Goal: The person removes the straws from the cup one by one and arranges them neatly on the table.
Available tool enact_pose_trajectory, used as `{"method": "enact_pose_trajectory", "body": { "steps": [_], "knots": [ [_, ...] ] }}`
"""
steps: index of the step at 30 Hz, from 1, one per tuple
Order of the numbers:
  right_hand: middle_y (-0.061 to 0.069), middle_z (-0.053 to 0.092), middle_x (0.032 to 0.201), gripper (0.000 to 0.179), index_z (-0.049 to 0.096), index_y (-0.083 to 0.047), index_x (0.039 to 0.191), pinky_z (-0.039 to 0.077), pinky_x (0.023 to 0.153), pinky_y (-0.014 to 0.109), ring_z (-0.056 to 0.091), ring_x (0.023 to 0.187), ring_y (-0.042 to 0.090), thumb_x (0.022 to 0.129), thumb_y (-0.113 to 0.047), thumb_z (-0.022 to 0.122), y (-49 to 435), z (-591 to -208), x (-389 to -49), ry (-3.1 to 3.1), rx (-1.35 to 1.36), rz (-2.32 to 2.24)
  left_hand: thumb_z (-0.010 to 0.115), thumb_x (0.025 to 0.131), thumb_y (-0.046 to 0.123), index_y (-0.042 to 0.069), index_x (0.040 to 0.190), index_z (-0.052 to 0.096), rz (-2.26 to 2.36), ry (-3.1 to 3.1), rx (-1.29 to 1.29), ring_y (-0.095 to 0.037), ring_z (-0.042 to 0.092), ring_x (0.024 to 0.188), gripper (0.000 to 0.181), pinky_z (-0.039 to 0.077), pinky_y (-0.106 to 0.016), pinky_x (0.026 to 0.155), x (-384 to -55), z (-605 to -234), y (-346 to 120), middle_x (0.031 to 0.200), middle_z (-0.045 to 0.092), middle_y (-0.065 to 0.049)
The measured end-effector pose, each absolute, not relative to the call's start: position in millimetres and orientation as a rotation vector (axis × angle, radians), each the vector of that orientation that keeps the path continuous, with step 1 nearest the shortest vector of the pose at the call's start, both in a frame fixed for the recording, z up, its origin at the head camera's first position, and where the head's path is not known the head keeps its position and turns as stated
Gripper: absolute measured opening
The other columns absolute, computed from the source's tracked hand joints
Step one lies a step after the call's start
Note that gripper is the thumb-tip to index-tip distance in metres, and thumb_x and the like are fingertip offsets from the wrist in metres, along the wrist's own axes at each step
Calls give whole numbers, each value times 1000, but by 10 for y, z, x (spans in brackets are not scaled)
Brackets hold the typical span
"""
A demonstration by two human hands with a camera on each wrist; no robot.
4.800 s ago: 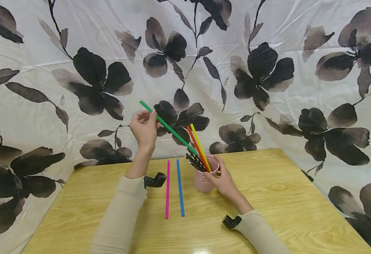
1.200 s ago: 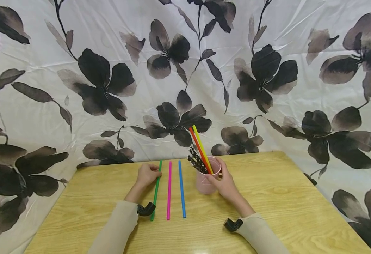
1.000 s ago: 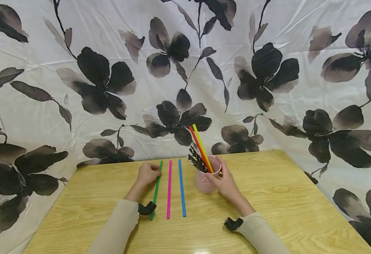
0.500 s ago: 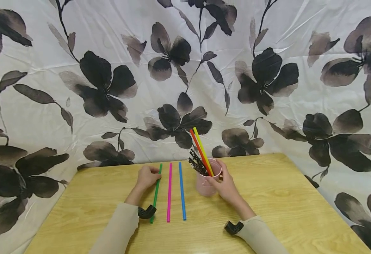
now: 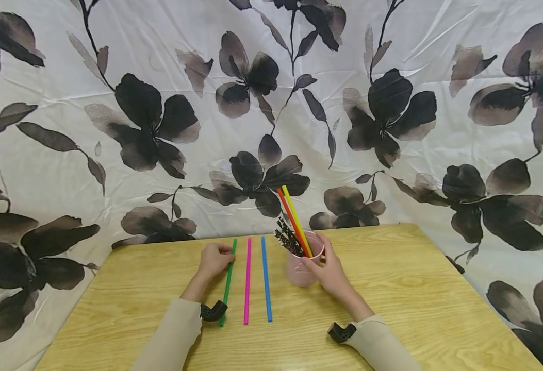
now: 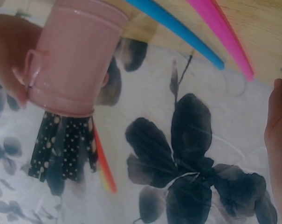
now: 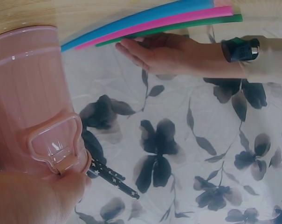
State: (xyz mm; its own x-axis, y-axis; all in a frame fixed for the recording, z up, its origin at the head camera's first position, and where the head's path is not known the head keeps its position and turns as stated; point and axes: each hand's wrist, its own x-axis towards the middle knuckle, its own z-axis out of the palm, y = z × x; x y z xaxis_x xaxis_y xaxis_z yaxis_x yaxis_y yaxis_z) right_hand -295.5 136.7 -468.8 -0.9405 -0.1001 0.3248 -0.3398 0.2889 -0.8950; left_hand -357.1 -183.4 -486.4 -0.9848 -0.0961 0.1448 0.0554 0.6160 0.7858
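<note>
Since 4.8 s ago, green straw (image 5: 227,283) is down from cup (image 5: 301,274) mouth to tabletop (image 5: 382,293), left of pink straw (image 5: 247,281) | your left grip (image 5: 214,259) pinches it near its far end, likely to align it | your right grip (image 5: 330,269) clamps cup, seemingly steadying it

Pale wood table (image 5: 392,288), dark-flowered white cloth backdrop (image 5: 317,149)

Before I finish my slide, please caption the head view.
Left hand touching the green straw, right hand gripping the pink cup.

pink cup (image 5: 301,274) | green straw (image 5: 228,285) | magenta straw (image 5: 247,281) | blue straw (image 5: 266,279) | floral backdrop (image 5: 299,126)
</note>
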Motion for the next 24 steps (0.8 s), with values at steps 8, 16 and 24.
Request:
{"method": "enact_pose_trajectory", "body": {
  "steps": [8, 16, 24],
  "knots": [
    [3, 41, 127, 77, 23, -27, 137, 43, 81, 38, 49, 102, 24, 75, -40, 66, 1364, -4693, -2939, -2370, 389, 1704, 72, 70, 14, 4, 89, 68, -1231, -2690, 38, -14, 58, 68, 22, 47, -31, 63, -3565, -4881, -1818, 74, 63, -2],
    [5, 40, 128, 79, 22, -21, 138, 42, 82, 40, 47, 106, 25, 75, -38, 67, 1364, -4663, -2943, -2355, 411, 1692, 71, 71, 13, 3, 88, 67, -1211, -2689, 23, -15, 57, 65, 20, 47, -30, 59, -3553, -4847, -1801, 75, 63, -4],
    [4, 40, 127, 76, 23, -28, 137, 42, 83, 41, 46, 107, 23, 75, -40, 67, 1366, -4687, -2942, -2364, 412, 1680, 71, 71, 14, 3, 89, 67, -1212, -2693, 29, -14, 57, 66, 21, 47, -31, 61, -3555, -4865, -1811, 74, 63, -3]
  ]
}}
